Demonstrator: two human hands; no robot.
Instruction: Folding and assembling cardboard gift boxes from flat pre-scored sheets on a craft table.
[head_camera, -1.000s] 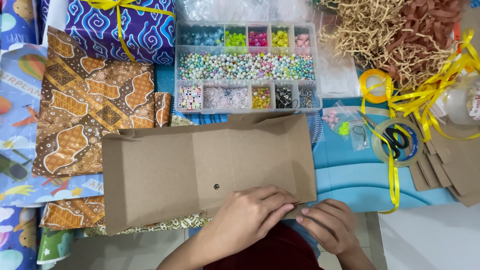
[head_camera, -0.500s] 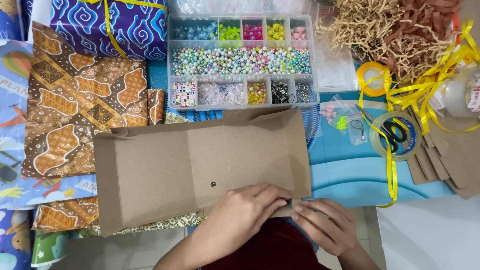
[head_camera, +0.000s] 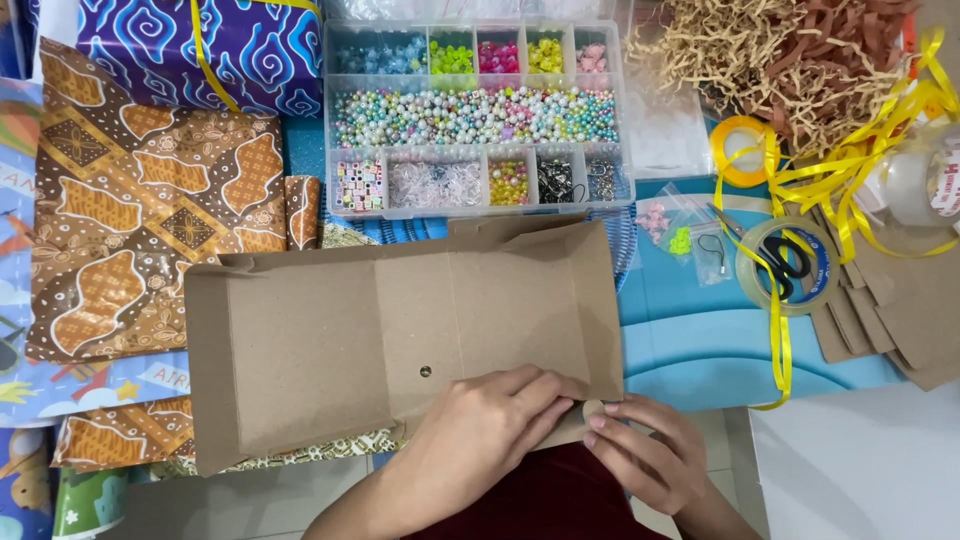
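Flat brown cardboard box blank (head_camera: 400, 335) lies unfolded across the middle of the work surface, creased into panels, with a small dark hole near its lower middle.

Left hand (head_camera: 480, 435): palm down on the lower edge of the blank, fingers curled loosely and pressing on the card. Not closed around anything.

Right hand (head_camera: 640, 450): just beside the left, at the blank's lower right corner. Fingertips pinch a small round tan disc (head_camera: 593, 409) at the card's edge; the grip is a light fingertip pinch, hand otherwise half curled.

Surroundings:
- Clear compartment bead organiser (head_camera: 475, 115) directly behind the blank, holding mixed pastel beads in the long middle row and sorted colours in the smaller cells.
- Brown batik wrapping paper (head_camera: 130, 220) to the left, partly under the blank.
- Blue and purple wrapped gift (head_camera: 200, 50) with yellow ribbon at upper left.
- Shredded paper filler (head_camera: 770, 60), tan and brown, at upper right.
- Yellow ribbon (head_camera: 840, 160) trailing down the right side.
- Clear tape roll (head_camera: 785, 265) with black-handled scissors (head_camera: 770, 250) lying across it.
- Stack of further cardboard pieces (head_camera: 900, 310) at far right
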